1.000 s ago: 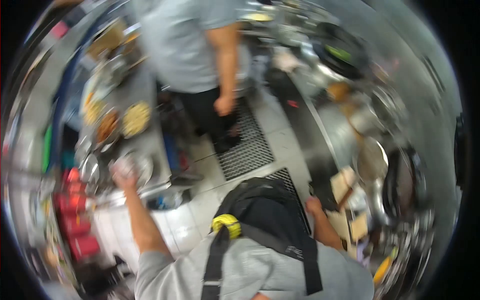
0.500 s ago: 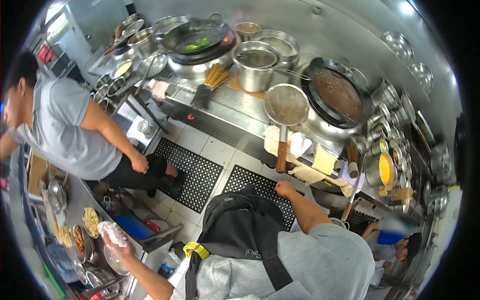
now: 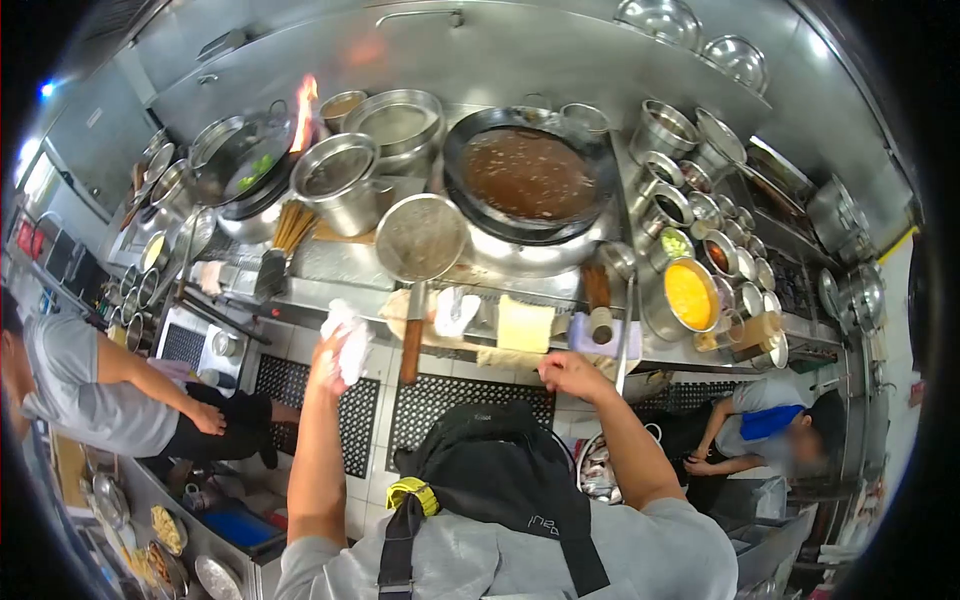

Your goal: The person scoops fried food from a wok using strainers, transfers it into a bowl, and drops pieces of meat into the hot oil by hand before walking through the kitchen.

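Observation:
My left hand (image 3: 325,368) is closed on a white lump (image 3: 346,340), which could be cloth or floured food; I cannot tell which. It is raised at the front of the stove counter, left of the strainer's wooden handle (image 3: 411,350). The round mesh strainer (image 3: 421,238) lies on the counter edge. Curled with nothing visible in it, my right hand (image 3: 578,376) is just right of a folded yellow cloth (image 3: 525,326). Beyond both hands, a big wok (image 3: 530,175) holds brown liquid with light bits floating in it.
A second wok (image 3: 240,170) with green vegetables sits at the left by a tall flame (image 3: 305,112). A pot of yellow liquid (image 3: 690,296) and several small containers line the right. One co-worker (image 3: 110,385) stands at left, another (image 3: 765,425) is bent at right.
I have turned rightward toward the large wok. My left hand has come from the bowls at lower left up to the stove front, still holding the white lump. My right hand stays curled.

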`<state>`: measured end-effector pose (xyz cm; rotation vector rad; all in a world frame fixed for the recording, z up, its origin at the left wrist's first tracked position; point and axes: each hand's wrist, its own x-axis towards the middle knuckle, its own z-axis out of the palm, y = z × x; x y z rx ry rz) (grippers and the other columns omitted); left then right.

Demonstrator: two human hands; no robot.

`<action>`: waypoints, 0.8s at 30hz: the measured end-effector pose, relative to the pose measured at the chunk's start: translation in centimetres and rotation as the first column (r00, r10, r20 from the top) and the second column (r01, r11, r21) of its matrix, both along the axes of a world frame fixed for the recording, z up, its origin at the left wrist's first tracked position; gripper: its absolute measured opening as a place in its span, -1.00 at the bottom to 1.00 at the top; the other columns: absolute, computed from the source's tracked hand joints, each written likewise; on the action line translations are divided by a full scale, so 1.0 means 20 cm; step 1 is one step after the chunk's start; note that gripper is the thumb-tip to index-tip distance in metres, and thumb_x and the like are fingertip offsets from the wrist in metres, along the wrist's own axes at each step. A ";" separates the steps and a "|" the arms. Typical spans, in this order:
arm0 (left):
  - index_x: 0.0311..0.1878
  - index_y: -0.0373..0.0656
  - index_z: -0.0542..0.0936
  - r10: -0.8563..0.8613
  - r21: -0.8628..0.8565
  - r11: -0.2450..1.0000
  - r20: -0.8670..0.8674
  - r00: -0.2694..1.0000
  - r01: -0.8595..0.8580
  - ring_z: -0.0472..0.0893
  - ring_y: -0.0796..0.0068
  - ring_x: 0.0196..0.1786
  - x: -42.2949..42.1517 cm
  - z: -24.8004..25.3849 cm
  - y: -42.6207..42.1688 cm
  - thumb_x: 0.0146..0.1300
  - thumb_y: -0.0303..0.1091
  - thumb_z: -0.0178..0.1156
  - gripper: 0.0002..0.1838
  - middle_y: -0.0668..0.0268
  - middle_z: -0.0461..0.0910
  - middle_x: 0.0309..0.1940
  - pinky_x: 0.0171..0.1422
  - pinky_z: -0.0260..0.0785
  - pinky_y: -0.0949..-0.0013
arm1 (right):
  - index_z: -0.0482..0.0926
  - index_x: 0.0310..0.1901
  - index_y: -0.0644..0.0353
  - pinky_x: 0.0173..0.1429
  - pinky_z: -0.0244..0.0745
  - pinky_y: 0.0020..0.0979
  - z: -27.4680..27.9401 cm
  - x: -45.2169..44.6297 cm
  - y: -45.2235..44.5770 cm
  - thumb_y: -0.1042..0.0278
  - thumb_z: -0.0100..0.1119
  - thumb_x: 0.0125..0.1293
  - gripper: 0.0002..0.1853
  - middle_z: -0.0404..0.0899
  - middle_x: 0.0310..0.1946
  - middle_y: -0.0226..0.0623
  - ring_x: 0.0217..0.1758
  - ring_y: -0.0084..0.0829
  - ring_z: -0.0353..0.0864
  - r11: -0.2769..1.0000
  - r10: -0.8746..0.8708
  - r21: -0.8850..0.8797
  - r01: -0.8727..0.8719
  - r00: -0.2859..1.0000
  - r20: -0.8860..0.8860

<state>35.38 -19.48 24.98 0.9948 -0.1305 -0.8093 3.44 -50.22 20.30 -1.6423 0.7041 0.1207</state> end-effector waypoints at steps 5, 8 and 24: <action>0.03 -0.22 0.48 -0.264 0.179 0.957 0.215 0.940 0.228 0.64 0.49 -0.32 -0.09 -0.01 -0.86 0.18 -0.35 0.27 -0.64 0.26 0.64 -0.31 -0.34 0.51 0.46 | 0.58 -0.09 0.35 -0.20 0.50 -0.45 0.27 0.19 -0.29 0.34 0.17 0.26 -0.73 0.64 -0.41 -0.30 -0.35 -0.52 0.60 0.967 -0.029 -0.246 0.065 0.989 0.148; 0.07 -0.26 0.47 -0.560 0.436 0.820 0.479 0.676 0.371 0.66 0.44 -0.19 -0.03 -0.19 -1.20 0.10 -0.23 0.36 -0.49 0.14 0.67 -0.21 -0.22 0.50 0.39 | 0.57 -0.03 0.31 -0.08 0.53 -0.35 0.32 0.35 -0.40 0.40 0.16 0.23 -0.71 0.67 -0.29 -0.17 -0.23 -0.33 0.65 0.867 0.070 -0.494 0.069 0.963 0.259; 0.13 0.05 0.50 -0.832 0.822 0.553 0.554 0.031 0.135 0.60 0.07 0.00 -0.04 -0.34 -1.83 -0.01 -0.07 0.35 -0.42 0.13 0.64 -0.10 0.14 0.40 0.16 | 0.53 0.15 0.21 -0.01 0.46 -0.48 -0.02 0.73 -0.79 0.59 0.21 0.11 -0.51 0.63 -0.16 -0.26 -0.18 -0.50 0.56 0.923 0.033 -0.379 0.063 0.970 0.242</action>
